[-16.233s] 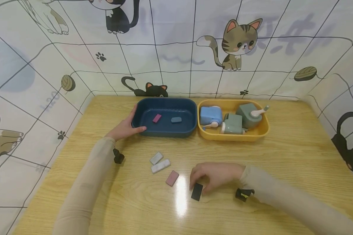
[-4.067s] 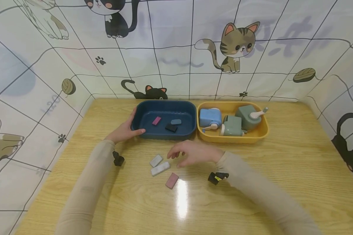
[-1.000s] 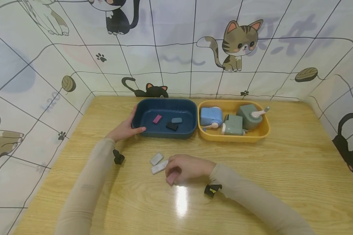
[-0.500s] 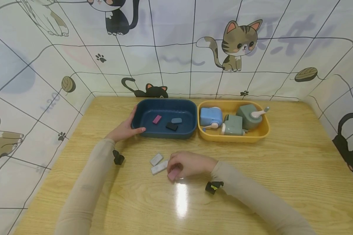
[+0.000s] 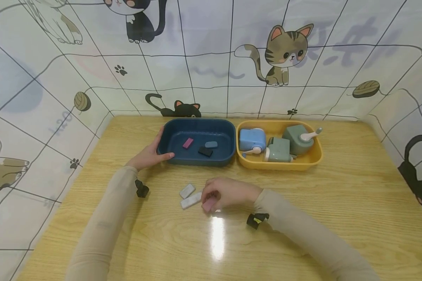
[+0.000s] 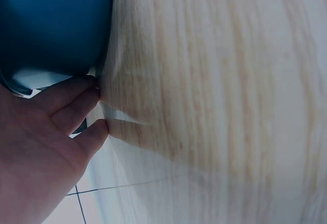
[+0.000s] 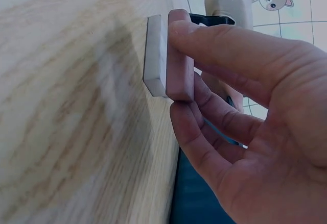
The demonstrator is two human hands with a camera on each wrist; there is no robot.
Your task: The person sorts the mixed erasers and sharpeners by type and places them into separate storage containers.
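Observation:
My right hand (image 5: 228, 193) pinches a pink eraser (image 7: 180, 73) between thumb and fingers, low over the table. Just left of it lie a long white eraser (image 5: 191, 200) and a shorter white eraser (image 5: 187, 190). My left hand (image 5: 149, 154) rests against the left end of a dark blue bin (image 5: 197, 160), thumb along the front and straight fingers at the side; its fingers (image 6: 76, 101) lie by the outer wall. Inside the bin are a magenta eraser (image 5: 188, 143), a blue eraser (image 5: 211, 144) and a black eraser (image 5: 205, 151).
Against the blue bin's right side stands a yellow bin (image 5: 278, 165). It holds a blue crank pencil sharpener (image 5: 252, 139) and two green ones, the front green sharpener (image 5: 279, 149) lying on its side. A cat-print sheet (image 5: 211, 58) hangs behind the wooden table (image 5: 144, 234).
The black eraser has gone from the table into the blue bin. My right hand has since taken hold of the pink eraser and shifted it slightly toward the bins. The left hand stays put.

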